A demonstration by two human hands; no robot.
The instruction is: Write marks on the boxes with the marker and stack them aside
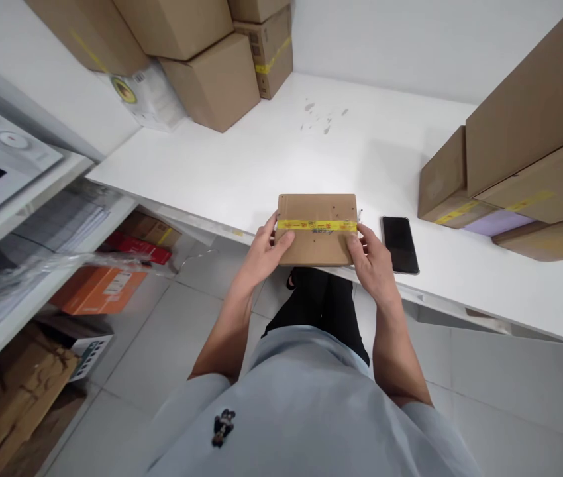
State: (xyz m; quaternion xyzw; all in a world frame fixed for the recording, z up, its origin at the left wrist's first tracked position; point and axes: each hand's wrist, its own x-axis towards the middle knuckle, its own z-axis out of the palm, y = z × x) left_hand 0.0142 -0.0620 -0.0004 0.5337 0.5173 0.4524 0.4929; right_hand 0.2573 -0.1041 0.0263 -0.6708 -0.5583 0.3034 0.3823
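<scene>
A flat brown cardboard box [317, 248] with a strip of yellow printed tape [306, 225] across its upper face is at the front edge of the white table. Its near edge reaches slightly past the table edge. My left hand [267, 250] grips the box's left side, thumb on top and fingers along the side. On the opposite side my right hand [371, 260] holds it the same way. The undersides of the fingers are hidden. A small thin item, too small to name, sticks out by the box's right edge. Just right of my right hand lies a black smartphone [399, 245].
Stacked cardboard boxes [212, 83] stand at the back left of the white table [242, 159]. More large boxes [534, 126] occupy the right side. At left, a shelf holds a white microwave [8, 142]; an orange box [100, 289] and an opened carton [18, 391] are below.
</scene>
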